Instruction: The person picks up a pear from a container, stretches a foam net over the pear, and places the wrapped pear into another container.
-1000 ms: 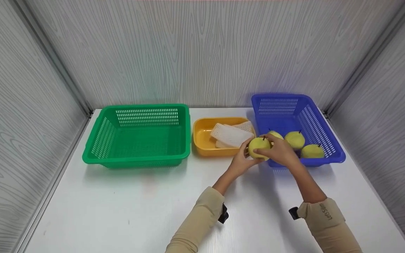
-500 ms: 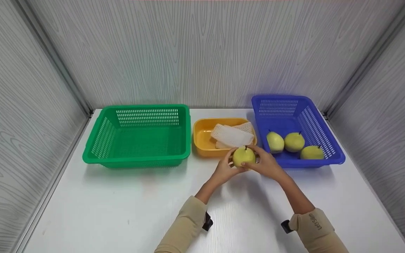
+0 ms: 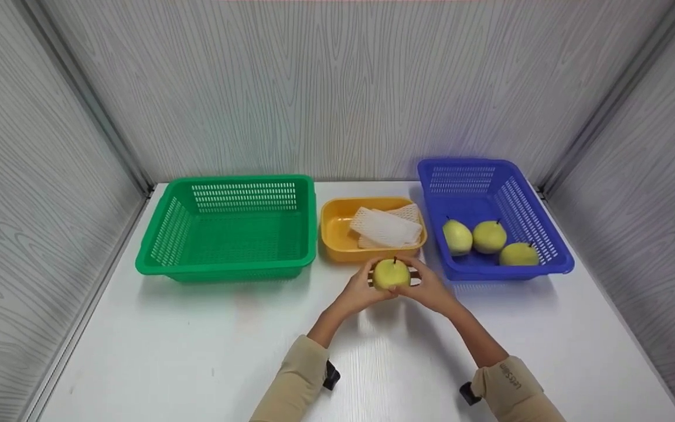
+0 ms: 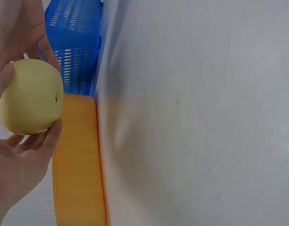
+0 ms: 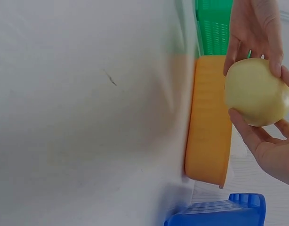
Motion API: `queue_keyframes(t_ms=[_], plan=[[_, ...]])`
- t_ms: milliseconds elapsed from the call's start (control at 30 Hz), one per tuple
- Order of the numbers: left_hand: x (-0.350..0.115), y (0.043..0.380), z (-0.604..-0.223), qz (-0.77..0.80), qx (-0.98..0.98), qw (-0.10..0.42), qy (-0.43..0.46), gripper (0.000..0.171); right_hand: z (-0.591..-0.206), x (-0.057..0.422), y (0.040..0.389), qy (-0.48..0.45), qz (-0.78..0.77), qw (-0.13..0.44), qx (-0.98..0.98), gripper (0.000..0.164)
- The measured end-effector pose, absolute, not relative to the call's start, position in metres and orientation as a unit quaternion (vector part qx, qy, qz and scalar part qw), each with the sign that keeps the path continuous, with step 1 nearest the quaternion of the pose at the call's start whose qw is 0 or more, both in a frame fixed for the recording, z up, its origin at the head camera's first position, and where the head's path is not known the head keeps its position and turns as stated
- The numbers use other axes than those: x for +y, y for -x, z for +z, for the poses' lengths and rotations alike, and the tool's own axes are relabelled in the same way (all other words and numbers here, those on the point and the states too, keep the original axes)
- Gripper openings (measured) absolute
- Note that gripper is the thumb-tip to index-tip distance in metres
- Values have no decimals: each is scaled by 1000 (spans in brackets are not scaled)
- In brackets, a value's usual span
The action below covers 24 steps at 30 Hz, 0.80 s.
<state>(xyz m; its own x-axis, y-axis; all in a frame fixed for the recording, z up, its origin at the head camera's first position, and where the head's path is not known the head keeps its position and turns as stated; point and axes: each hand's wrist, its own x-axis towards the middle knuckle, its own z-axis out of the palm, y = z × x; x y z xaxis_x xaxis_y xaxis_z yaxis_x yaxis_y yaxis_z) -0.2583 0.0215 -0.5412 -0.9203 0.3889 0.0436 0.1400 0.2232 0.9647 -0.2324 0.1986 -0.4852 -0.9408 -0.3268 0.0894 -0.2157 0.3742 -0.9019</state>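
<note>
A yellow-green pear (image 3: pixel 391 274) with a dark stem is held between both hands over the white table, in front of the orange tub. My left hand (image 3: pixel 361 293) cups its left side, and my right hand (image 3: pixel 429 291) grips it from the right. In the left wrist view the pear (image 4: pixel 32 96) sits between the curled fingers of the two hands. The right wrist view shows the same pear (image 5: pixel 257 92) with fingertips and thumbs on its skin.
The orange tub (image 3: pixel 343 254) holds white foam net sleeves (image 3: pixel 385 227). To its left stands a green basket (image 3: pixel 226 268) with nothing in it. At right, a blue basket (image 3: pixel 490 272) holds three pears (image 3: pixel 489 237). Walls enclose the table's back and sides.
Both hands have carried the pear left and toward the body, from the blue basket's front corner to before the orange tub. The baskets and other pears stay put.
</note>
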Motion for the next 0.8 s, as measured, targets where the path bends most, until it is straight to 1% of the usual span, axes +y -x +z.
queue_keyframes(t_ms=[133,533,700,800], plan=[[16,258,-546,599,771,117,-183,78,-497,198,235,175,-541,58,820,60],[2,253,-560,593,766,142,-204,77,-520,196,235,203,-560,101,797,63],[-3,252,-561,580,774,150,-206,78,-525,193,236,213,-560,115,792,62],[-6,248,-551,576,775,151,-210,77,-525,191,236,222,-557,116,792,62]])
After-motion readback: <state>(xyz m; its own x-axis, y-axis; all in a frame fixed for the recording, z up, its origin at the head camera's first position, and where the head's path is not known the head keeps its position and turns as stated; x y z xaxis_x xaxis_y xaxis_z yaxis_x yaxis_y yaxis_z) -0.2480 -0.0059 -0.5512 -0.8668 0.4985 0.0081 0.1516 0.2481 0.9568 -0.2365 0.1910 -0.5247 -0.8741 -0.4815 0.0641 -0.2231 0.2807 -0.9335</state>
